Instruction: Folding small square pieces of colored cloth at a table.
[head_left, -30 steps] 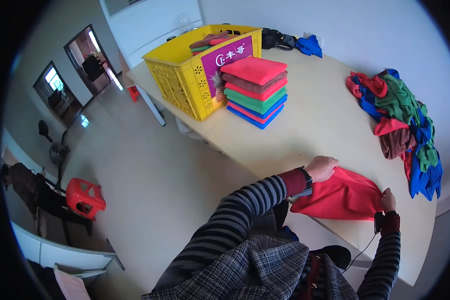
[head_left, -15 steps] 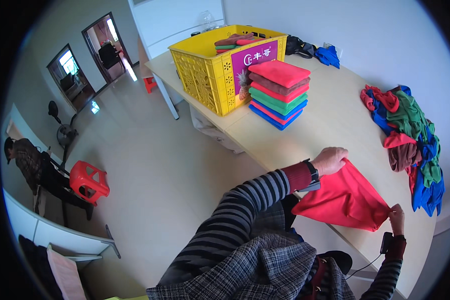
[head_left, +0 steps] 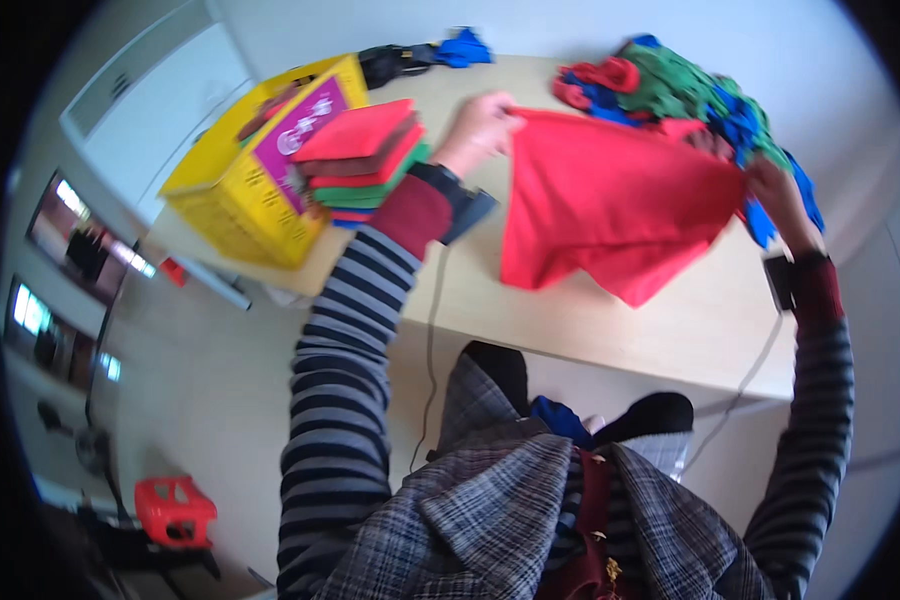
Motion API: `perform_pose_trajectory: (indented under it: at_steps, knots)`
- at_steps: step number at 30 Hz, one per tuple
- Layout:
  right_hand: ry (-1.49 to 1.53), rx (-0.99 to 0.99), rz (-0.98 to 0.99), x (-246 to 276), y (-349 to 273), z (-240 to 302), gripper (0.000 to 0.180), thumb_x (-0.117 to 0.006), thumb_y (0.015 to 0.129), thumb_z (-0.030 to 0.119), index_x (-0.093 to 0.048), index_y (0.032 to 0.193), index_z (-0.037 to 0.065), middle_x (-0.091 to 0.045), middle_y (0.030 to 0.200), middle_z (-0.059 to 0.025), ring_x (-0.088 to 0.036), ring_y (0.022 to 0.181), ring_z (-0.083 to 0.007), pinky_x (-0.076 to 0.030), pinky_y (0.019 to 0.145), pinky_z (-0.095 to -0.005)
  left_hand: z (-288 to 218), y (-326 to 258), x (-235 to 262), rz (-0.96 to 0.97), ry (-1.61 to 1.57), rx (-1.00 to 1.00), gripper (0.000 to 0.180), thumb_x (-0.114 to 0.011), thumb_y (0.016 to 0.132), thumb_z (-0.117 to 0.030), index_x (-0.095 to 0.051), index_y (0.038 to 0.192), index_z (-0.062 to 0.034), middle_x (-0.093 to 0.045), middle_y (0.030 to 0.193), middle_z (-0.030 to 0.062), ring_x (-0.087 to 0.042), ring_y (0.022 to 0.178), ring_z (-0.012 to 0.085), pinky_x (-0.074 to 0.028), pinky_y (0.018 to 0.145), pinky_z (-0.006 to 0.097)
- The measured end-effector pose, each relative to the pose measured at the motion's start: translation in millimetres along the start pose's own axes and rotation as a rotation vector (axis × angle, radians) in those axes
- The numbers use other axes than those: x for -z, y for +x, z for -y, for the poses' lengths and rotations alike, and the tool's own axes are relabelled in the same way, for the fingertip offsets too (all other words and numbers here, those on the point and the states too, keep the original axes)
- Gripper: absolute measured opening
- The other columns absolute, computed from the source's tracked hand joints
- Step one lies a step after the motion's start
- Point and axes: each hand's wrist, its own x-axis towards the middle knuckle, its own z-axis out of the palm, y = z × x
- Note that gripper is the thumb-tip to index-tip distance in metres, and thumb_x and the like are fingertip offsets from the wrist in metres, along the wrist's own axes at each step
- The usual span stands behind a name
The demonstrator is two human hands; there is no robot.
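A red cloth (head_left: 615, 205) hangs stretched between my two hands over the near part of the table. My left hand (head_left: 480, 130) pinches its upper left corner, and my right hand (head_left: 778, 200) grips the upper right one; both hands are closed. To the left of my left hand stands a stack of folded cloths (head_left: 362, 165) in red, brown, green and blue. Behind the red cloth, toward the far right, lies a loose heap of crumpled cloths (head_left: 670, 85) in green, blue, red and brown.
A yellow plastic crate (head_left: 240, 205) with folded cloths inside stands at the table's left end. Black items (head_left: 385, 65) and a blue cloth (head_left: 463, 48) lie by the wall. The wooden table's (head_left: 590, 335) front edge runs before me. A red stool (head_left: 175, 510) stands on the floor.
My view has swung to the right. The red cloth has been lifted and spread wider between my hands, which still hold its corners.
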Motion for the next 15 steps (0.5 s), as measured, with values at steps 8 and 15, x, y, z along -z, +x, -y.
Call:
perform_pose_trajectory:
  at_steps: [8,15]
  knots:
    - [0.088,-0.107,-0.238,8.7,-0.3,45.6,0.006,-0.063,0.093,0.002,-0.063,0.099,0.002,-0.066,0.087,-0.0045,-0.064,0.079,-0.0112,-0.052,0.068,-0.0276,3.9,11.0,-5.1,-0.139,-0.042,-0.166,0.009,-0.06,0.099,-0.009,-0.063,0.104,-0.0014,-0.068,0.085,0.0039,-0.069,0.074,0.0112,-0.054,0.068,0.023]
    - [0.031,-0.093,0.224,-108.2,-159.8,71.8,0.008,-0.063,0.088,-0.001,-0.061,0.094,0.003,-0.065,0.089,-0.0113,-0.066,0.079,-0.0311,-0.054,0.071,-0.0374,133.8,-151.5,-23.9,0.111,0.268,0.021,0.014,-0.062,0.089,0.006,-0.063,0.101,-0.0014,-0.069,0.097,0.0069,-0.067,0.088,0.0131,-0.052,0.077,0.027]
